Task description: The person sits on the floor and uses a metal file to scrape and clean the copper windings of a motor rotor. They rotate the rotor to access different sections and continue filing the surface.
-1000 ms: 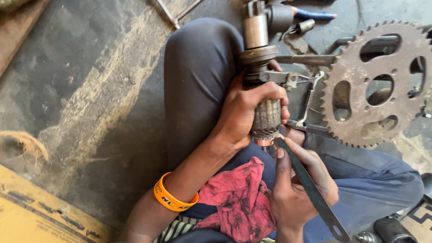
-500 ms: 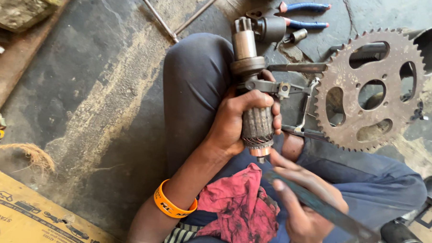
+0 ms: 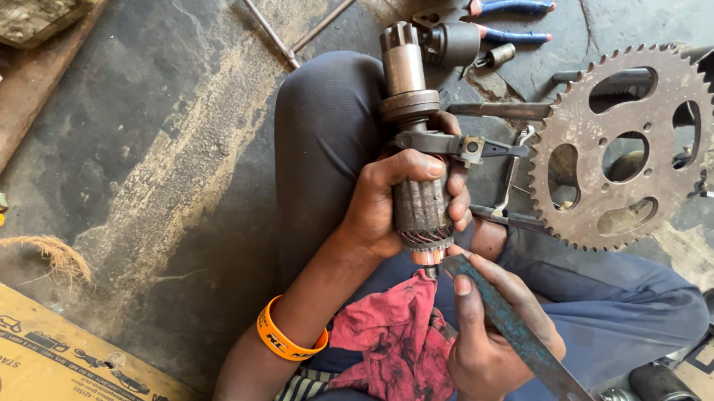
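One flattened cardboard package (image 3: 59, 352) is lying on the floor (image 3: 138, 137) at the lower left corner of the view. It is tan-yellow, rectangular, set at a slant, and carrying black printed lettering, small black pictograms and part of a round black emblem at its bottom left edge. A second piece of printed cardboard (image 3: 707, 359) is showing at the lower right edge, pale tan with heavy black markings, and is mostly running out of view. No screens or signs are appearing. An orange wristband (image 3: 287, 340) bearing dark print is sitting on the left forearm.
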